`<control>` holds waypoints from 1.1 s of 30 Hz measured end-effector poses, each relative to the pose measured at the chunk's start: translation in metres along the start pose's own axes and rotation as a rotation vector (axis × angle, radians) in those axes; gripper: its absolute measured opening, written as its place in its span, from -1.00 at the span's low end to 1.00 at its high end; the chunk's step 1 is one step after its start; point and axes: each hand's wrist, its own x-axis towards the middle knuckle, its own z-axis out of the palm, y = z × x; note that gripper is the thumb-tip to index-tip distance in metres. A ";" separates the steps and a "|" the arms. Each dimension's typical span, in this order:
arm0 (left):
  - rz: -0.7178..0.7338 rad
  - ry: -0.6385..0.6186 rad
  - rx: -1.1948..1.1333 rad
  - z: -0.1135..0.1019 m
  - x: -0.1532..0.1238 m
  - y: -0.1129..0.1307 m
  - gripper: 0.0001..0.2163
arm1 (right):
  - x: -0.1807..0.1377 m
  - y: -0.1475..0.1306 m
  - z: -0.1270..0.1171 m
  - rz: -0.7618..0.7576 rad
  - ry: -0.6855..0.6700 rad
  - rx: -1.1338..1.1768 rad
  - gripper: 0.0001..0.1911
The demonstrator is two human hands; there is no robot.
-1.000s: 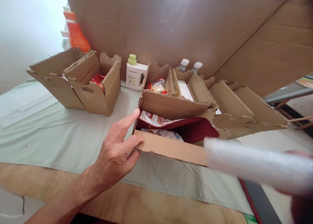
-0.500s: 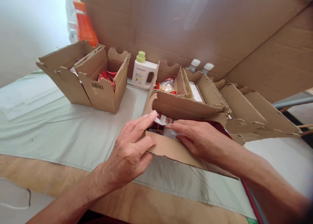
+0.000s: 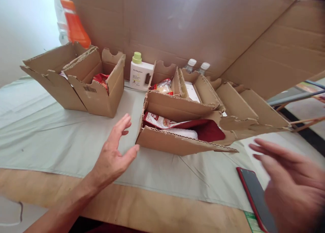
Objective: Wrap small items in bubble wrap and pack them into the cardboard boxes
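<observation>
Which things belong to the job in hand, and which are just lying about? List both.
Apparently part of the job: front cardboard box, white item, red packet, left hand, right hand.

Apparently lying about: phone, green-capped bottle, orange bottle, white-capped bottles.

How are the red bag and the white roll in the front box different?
The red bag is dark red with a printed white part, while the white roll looks plain white where it shows. The red bag spreads out like a floppy sheet; the white roll looks rounded. More of the red bag shows than of the white roll. Both lie inside the front box.
</observation>
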 end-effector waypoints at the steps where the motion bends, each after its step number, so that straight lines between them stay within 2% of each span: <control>1: -0.061 -0.028 -0.042 0.004 0.002 -0.004 -0.29 | -0.003 0.013 0.005 0.058 -0.039 0.034 -0.53; 3: -0.146 -0.094 -0.130 0.015 0.008 -0.010 -0.25 | -0.004 0.033 0.022 0.126 -0.185 0.082 -0.31; 5: -0.180 -0.139 -0.219 0.030 0.016 -0.012 -0.24 | -0.001 0.043 0.044 0.111 -0.341 0.131 -0.25; 7: -0.182 -0.150 -0.288 0.041 0.021 -0.010 -0.25 | -0.001 0.041 0.062 0.074 -0.413 0.193 -0.37; 10: -0.199 -0.125 -0.317 0.043 0.010 -0.007 -0.27 | -0.017 0.025 0.073 0.018 -0.404 0.178 -0.52; 13: -0.224 -0.070 -0.242 0.018 -0.026 -0.008 -0.39 | -0.049 0.000 0.073 -0.036 -0.339 0.094 -0.60; 16: -0.292 0.051 -0.103 -0.027 -0.063 -0.014 -0.58 | -0.073 -0.032 0.084 -0.124 -0.385 0.112 -0.67; 18: -0.343 0.170 -0.031 -0.054 -0.069 -0.015 -0.61 | -0.073 -0.053 0.099 -0.177 -0.442 0.164 -0.67; 20: -0.330 0.242 -0.006 -0.067 -0.058 -0.010 -0.56 | -0.062 -0.067 0.112 -0.203 -0.466 0.234 -0.66; 22: -0.245 0.251 -0.018 -0.061 -0.039 -0.001 -0.51 | -0.049 -0.068 0.113 -0.198 -0.443 0.271 -0.67; 25: -0.059 0.162 -0.034 -0.035 -0.025 0.013 -0.43 | -0.045 -0.050 0.091 -0.164 -0.303 0.155 -0.70; 27: 0.014 0.100 -0.023 -0.019 -0.032 0.017 -0.36 | -0.053 -0.034 0.072 -0.123 -0.216 0.048 -0.69; 29: 0.002 0.067 -0.008 -0.012 -0.050 0.017 -0.31 | -0.064 -0.025 0.062 -0.098 -0.212 0.033 -0.67; 31: -0.053 0.084 0.012 -0.015 -0.069 0.012 -0.30 | -0.071 -0.024 0.068 -0.096 -0.279 0.090 -0.65; 33: -0.108 0.148 0.042 -0.026 -0.084 0.006 -0.32 | -0.067 -0.032 0.088 -0.098 -0.370 0.167 -0.62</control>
